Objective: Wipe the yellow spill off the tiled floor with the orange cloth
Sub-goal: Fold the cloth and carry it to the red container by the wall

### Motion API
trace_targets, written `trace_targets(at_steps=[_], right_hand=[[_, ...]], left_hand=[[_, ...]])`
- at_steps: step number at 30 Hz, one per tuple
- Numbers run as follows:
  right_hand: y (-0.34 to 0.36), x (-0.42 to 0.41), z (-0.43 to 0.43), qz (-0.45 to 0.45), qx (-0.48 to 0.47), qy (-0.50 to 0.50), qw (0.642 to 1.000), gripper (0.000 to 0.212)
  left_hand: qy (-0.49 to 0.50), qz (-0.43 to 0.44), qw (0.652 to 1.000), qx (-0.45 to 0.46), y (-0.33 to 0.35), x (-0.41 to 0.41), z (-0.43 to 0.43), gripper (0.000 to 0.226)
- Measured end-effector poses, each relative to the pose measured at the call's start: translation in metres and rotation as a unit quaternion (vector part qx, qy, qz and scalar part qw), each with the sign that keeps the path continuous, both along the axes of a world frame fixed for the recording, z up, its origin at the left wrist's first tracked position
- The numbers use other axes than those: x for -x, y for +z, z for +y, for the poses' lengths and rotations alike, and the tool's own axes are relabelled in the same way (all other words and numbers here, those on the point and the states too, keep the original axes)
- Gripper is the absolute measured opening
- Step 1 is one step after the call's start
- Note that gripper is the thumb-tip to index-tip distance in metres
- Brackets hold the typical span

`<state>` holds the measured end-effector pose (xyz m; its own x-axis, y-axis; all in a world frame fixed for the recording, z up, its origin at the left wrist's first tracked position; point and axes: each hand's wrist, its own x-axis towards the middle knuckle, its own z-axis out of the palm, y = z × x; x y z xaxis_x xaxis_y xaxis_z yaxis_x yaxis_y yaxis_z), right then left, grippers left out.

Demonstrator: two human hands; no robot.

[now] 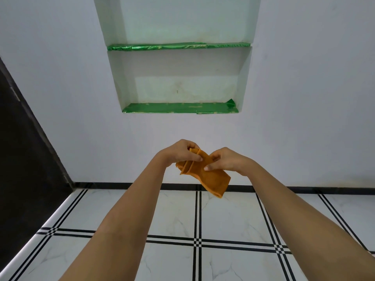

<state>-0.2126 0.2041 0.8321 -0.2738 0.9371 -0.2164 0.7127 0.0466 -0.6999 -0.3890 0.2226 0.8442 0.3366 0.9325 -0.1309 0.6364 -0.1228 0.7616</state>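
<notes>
Left hand [181, 152] and right hand [222, 160] grip unmarked orange cloth [211, 177].

Orange cloth [205, 171], white marbled floor tiles [176, 213] crossed by paired black lines, black skirting [304, 189] at the far wall, pale grey wall [60, 78], shiny green shelf liners [178, 108], dark panel [22, 159] at left.
</notes>
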Motion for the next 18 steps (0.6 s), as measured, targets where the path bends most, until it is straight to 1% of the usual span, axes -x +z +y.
trace_targets(at_steps=[2,4,6,8,11,15,18], right_hand=[[-0.004,-0.001,-0.002,0.024,0.015,-0.023,0.999,0.045],[-0.011,-0.001,-0.003,0.047,0.021,-0.062,0.997,0.048],[-0.017,-0.001,-0.005,0.079,0.020,-0.107,0.991,0.049],[-0.025,-0.002,-0.006,0.117,0.025,-0.145,0.982,0.047],[-0.038,-0.003,-0.007,0.161,0.046,-0.218,0.961,0.046],[-0.056,-0.010,-0.014,0.207,0.070,-0.299,0.929,0.045],[-0.070,-0.025,-0.030,0.263,0.093,-0.365,0.888,0.039]], left_hand=[[0.019,-0.010,1.000,-0.006,-0.004,0.001,0.002,0.023],[0.053,-0.034,0.998,-0.029,-0.015,0.002,0.005,0.031],[0.094,-0.084,0.991,-0.044,-0.030,0.001,0.007,0.045],[0.122,-0.124,0.984,-0.045,-0.045,-0.002,0.005,0.051],[0.129,-0.147,0.980,-0.021,-0.071,-0.008,-0.001,0.048],[0.127,-0.205,0.969,0.049,-0.099,-0.023,-0.008,0.044],[0.112,-0.231,0.961,0.099,-0.119,-0.047,-0.010,0.038]])
